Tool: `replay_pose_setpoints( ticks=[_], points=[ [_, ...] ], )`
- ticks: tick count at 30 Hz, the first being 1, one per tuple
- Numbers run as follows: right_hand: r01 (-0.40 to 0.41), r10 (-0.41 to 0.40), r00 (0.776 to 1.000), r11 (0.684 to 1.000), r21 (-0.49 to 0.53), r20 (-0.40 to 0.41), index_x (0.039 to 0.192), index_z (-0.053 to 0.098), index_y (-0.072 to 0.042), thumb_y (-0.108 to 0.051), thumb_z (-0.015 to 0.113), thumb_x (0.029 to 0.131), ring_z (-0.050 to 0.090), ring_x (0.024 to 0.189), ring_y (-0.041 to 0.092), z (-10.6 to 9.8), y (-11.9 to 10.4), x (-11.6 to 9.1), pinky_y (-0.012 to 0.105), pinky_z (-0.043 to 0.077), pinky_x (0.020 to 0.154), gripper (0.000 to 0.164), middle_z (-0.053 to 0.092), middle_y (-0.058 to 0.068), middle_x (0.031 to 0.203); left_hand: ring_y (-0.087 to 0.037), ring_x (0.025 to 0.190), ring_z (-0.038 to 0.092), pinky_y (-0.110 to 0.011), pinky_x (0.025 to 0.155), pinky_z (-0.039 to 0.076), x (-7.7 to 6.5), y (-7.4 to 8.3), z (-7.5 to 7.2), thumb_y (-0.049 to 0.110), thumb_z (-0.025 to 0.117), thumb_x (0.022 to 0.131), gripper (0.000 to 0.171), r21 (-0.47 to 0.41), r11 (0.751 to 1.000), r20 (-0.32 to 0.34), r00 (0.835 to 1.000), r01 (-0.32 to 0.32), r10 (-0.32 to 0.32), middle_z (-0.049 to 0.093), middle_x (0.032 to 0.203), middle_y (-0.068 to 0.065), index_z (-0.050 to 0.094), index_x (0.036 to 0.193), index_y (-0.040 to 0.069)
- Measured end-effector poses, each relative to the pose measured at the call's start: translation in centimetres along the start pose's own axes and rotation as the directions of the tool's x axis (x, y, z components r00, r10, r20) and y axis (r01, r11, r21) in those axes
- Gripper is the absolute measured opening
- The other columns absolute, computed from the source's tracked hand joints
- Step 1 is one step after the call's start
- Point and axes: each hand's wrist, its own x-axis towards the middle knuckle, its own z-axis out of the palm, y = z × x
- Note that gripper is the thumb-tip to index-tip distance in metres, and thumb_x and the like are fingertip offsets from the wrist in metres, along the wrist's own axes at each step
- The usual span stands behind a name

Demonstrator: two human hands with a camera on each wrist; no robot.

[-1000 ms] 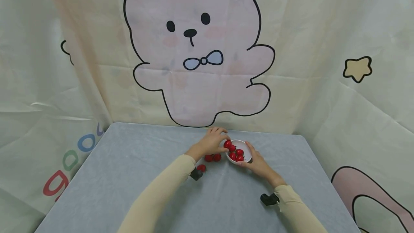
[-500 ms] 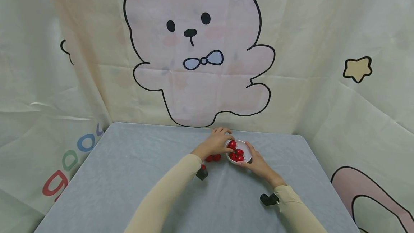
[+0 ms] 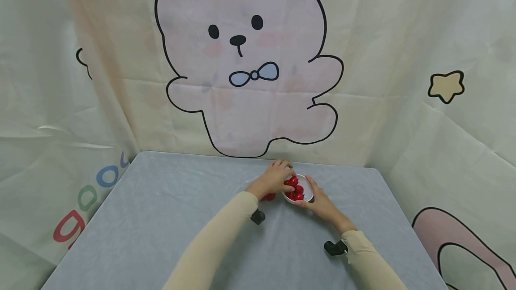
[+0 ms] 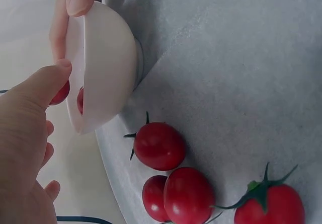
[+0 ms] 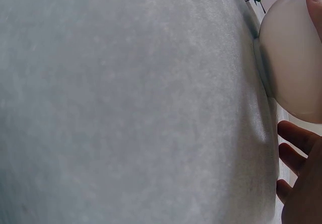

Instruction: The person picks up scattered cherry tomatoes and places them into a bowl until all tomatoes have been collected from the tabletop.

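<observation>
My left hand [image 3: 275,178] is over the left side of a small white bowl [image 3: 308,186], pinching a red cherry tomato [image 4: 61,95] between thumb and fingers at the rim. Several more cherry tomatoes [image 3: 298,196] lie inside the bowl. From the right, my right hand [image 3: 324,202] holds the bowl, its thumb at the near rim and fingers at the far side. Other cherry tomatoes with green stems, one of them a tomato [image 4: 159,146] close to the bowl, rest on the cloth left of it. In the head view my left hand and wrist partly hide these.
A light blue-grey cloth covers the table [image 3: 161,209]. Behind its far edge hangs a fabric backdrop [image 3: 250,115] with a cartoon bear. A black wrist camera [image 3: 258,216] sits under the left wrist and another black camera [image 3: 336,248] under the right.
My left hand has moved a little to the right, carrying its tomato farther in over the bowl. Its wrist now hides the nearest loose tomato. The right hand and the bowl stay in place.
</observation>
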Motion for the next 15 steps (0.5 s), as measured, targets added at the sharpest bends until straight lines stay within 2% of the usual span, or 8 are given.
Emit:
replay_pose_setpoints(
  ticks=[15],
  points=[
    [0.009,-0.009,1.000,1.000,0.003,-0.013,0.159,0.009,-0.023,-0.060,0.072,0.081,0.035,0.142,0.044,0.07,-0.04,-0.03,0.069,0.035,0.108,0.108,0.030,0.022,0.158,-0.021,0.137,0.040,-0.049,0.116,0.032,-0.23,0.54,0.33,0.050,0.069,0.089,0.041,-0.033,0.999,-0.003,1.000,-0.007,0.006,0.049,0.144,0.002,0.064,0.126,0.031]
  ],
)
